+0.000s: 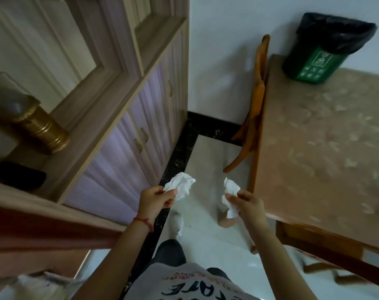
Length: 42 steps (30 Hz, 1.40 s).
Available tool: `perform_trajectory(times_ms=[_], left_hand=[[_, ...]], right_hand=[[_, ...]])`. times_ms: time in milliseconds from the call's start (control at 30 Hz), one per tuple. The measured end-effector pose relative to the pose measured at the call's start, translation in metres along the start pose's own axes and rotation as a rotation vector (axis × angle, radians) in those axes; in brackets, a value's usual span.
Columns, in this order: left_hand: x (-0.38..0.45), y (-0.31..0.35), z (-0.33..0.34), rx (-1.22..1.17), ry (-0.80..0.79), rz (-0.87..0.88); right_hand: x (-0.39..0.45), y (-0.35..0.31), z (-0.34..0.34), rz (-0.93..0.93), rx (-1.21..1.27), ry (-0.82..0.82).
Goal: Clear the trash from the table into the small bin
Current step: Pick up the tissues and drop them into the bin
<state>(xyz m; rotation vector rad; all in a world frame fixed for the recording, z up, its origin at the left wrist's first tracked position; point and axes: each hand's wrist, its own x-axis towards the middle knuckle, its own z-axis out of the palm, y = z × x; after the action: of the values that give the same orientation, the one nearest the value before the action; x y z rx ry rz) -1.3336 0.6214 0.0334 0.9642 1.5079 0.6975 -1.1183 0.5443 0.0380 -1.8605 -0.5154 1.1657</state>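
from the head camera, your left hand (155, 199) is out over the floor with thumb and fingers curled in a pinch on a crumpled white tissue (181, 187) that sticks out above and to the right of the knuckles; a red string bracelet (143, 221) sits on that wrist. your right hand (248, 205) is just beside the table's near corner, its fingers pinching a second crumpled tissue (230, 197) that hangs down past the fingertips. the two wads are near each other but apart, both above the pale floor tiles and not over the table (322, 135). the small green bin (316, 61), lined with a black bag, stands on the far corner of the patterned tabletop, well apart from both hands; its front carries a white recycling-type symbol and a row of small icons, too blurred to read. dark letters on your white shirt (184, 284) are partly cut off, and i cannot read them surely. a gold cylinder (43, 128) stands on the cabinet shelf at left.
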Motion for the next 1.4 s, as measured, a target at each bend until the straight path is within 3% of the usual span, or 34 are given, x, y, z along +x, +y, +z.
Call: perform_trajectory(times_ms=[633,1400], left_hand=[[0.238,0.169,0.043,0.032,-0.219,0.016],[0.408,0.331,0.201,0.023,-0.355,0.126]], right_hand=[[0.195,-0.154,0.062,-0.007,0.087,0.18],[0.38,-0.311,-0.009,-0.152,0.338,0.249]])
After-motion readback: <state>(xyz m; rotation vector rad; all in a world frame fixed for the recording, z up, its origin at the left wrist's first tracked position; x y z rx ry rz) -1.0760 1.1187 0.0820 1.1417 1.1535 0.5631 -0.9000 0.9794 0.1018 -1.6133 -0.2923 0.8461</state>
